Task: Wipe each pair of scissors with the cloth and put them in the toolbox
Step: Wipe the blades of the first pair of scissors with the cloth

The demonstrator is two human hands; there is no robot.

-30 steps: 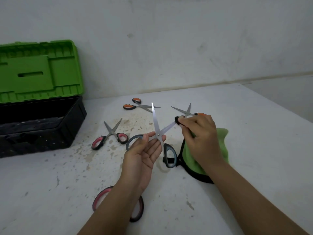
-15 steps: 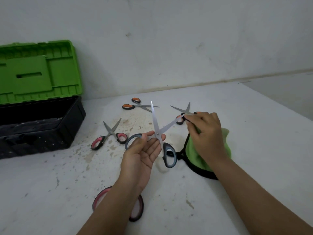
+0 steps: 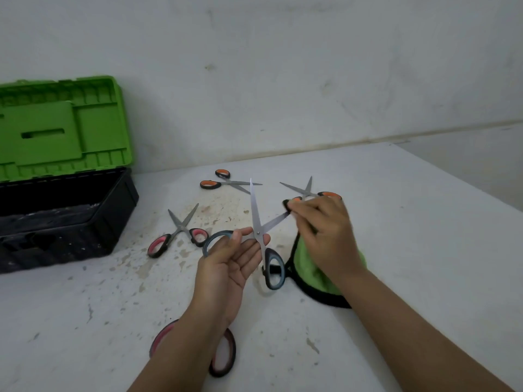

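Note:
My left hand [image 3: 230, 257] holds grey-handled scissors [image 3: 271, 263] spread wide open above the table, palm up, thumb and fingers around the pivot. My right hand [image 3: 322, 230] grips a green cloth with black edging [image 3: 317, 278] and pinches it on the tip of the right-pointing blade. The toolbox [image 3: 68, 219], black with its green lid raised, stands open at the left. Lying on the table are pink-handled scissors [image 3: 178, 236], orange-handled scissors [image 3: 226, 182], and another orange-handled pair [image 3: 308, 192] partly hidden behind my right hand.
A further pair of scissors with pink and black handles [image 3: 223, 355] lies under my left forearm, mostly hidden. The white table [image 3: 410, 236] is stained near the middle. A wall rises close behind it.
My right hand with the cloth has shifted slightly along the right-pointing blade near its tip. My left hand and the scissors stay almost still.

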